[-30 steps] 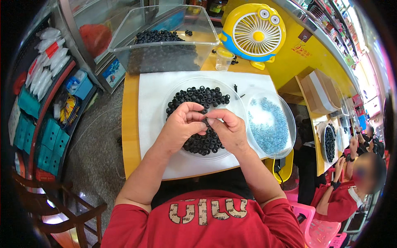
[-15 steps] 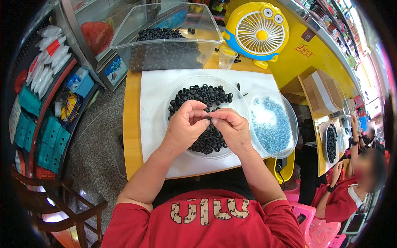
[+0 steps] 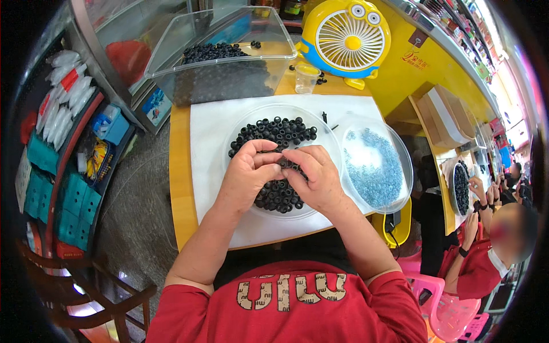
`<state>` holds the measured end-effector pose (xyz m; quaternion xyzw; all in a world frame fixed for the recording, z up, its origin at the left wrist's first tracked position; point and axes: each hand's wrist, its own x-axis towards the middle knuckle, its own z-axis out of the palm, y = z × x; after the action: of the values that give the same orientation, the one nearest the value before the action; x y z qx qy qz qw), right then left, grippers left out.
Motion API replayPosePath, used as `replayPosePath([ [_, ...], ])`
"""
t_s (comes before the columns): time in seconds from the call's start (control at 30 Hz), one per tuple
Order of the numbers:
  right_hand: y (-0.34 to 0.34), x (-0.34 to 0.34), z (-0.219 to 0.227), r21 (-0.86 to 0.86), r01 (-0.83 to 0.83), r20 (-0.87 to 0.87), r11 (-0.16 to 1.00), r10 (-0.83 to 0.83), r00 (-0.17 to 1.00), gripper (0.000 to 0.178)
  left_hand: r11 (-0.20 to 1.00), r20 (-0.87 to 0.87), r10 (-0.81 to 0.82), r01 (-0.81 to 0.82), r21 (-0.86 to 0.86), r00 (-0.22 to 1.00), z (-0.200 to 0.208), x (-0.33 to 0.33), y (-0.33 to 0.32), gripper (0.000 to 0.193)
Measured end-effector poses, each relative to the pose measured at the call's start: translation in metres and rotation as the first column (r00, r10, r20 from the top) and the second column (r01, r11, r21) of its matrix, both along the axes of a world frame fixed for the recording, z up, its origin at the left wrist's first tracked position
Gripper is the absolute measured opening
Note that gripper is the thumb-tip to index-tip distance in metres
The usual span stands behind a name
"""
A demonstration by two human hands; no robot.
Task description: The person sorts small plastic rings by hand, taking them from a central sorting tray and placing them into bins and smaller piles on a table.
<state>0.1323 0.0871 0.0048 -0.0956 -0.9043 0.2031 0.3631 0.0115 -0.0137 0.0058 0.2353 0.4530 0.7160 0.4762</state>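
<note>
Above a round clear tray (image 3: 227,146) my two hands meet at the fingertips. Thumb and fingers of my left hand (image 3: 246,177) are pinched together, and so are those of my right hand (image 3: 318,178). Whatever small thing they hold is mostly hidden by the fingers, so I cannot make it out. Under and around them lie many small black ring-shaped pieces (image 3: 277,128) with open centres, heaped in the tray. To the right of my right hand a second round clear tray (image 3: 409,171) holds many tiny pale-blue clear pieces (image 3: 377,186).
A large clear bin (image 3: 223,80) of black pieces stands at the back left. Beside it are a clear cup (image 3: 306,80) and a yellow fan (image 3: 349,43). White cloth (image 3: 209,171) covers the table. At right, a co-worker in red (image 3: 480,268) sits at another table.
My fingers have shifted slightly, and my right hand's fingers curl more over the meeting point. The whole view has moved a little. At the other table, the co-worker's arms have come lower.
</note>
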Motion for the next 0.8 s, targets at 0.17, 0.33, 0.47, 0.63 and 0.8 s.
replayPosePath([
  [0.17, 0.001, 0.004, 0.003, -0.073, -0.002, -0.023, 0.997, 0.0, 1.0, 0.033, 1.0, 0.081, -0.018, 0.019, -0.005, 0.997, -0.009, -0.001, 0.002, 0.028],
  [0.33, 0.0, 0.004, 0.0, -0.131, -0.027, -0.032, 0.991, 0.023, 0.999, 0.033, 0.999, 0.125, -0.04, 0.042, -0.01, 0.991, -0.01, -0.001, 0.002, 0.03],
  [0.47, 0.002, 0.005, -0.003, -0.128, -0.016, -0.019, 0.992, 0.014, 1.0, 0.033, 0.998, 0.16, -0.056, 0.055, 0.012, 0.986, -0.009, 0.0, 0.002, 0.032],
  [0.63, 0.0, 0.005, -0.002, -0.126, -0.029, -0.031, 0.992, 0.025, 0.999, 0.029, 1.0, 0.149, -0.03, 0.031, -0.002, 0.988, -0.01, 0.004, 0.001, 0.032],
  [0.8, 0.003, 0.002, 0.0, 0.013, -0.061, -0.041, 0.998, 0.061, 0.997, 0.028, 0.999, 0.096, 0.031, -0.031, -0.008, 0.995, -0.009, 0.01, 0.001, 0.028],
])
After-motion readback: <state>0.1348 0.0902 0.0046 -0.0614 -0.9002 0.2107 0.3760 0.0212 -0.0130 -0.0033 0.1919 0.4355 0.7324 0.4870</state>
